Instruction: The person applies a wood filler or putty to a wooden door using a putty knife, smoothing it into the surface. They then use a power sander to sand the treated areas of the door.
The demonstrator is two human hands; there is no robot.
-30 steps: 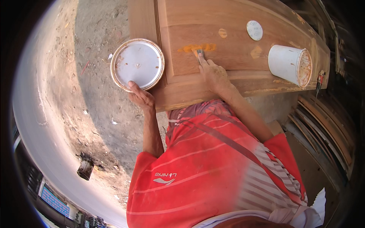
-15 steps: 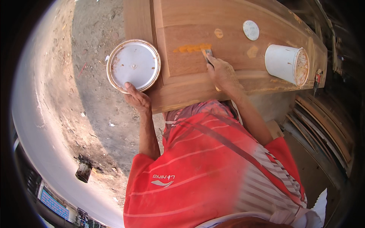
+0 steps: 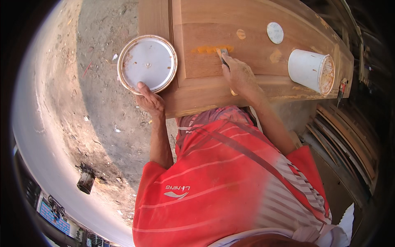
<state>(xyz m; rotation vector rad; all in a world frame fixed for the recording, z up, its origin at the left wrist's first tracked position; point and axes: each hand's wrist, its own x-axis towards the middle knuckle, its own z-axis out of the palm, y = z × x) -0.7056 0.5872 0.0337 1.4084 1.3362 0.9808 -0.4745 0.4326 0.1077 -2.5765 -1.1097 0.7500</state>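
My left hand (image 3: pixel 150 100) grips the near edge of a round, white lid (image 3: pixel 147 70) with a brown-stained rim, thumb on top. The lid is held at the left end of a panelled wooden door (image 3: pixel 205 69). My right hand (image 3: pixel 242 77) is closed around a putty knife (image 3: pixel 223 53). Its blade meets a streak of orange filler (image 3: pixel 200 50) on the recessed panel, near the streak's right part. Most of the knife's handle is hidden by my fingers.
A white bucket (image 3: pixel 304 69) lies on its side on the door's right part, with a white sanding disc (image 3: pixel 275 33) beyond it. A red-handled tool (image 3: pixel 342 90) is at the right edge. Curved boards (image 3: pixel 347 138) lean below. A dark can (image 3: pixel 86 182) stands on the ground.
The putty knife has shifted slightly left along the filler streak, and orange filler now shows to the right of its blade. The lid has moved a little away from me. The view has shifted slightly.
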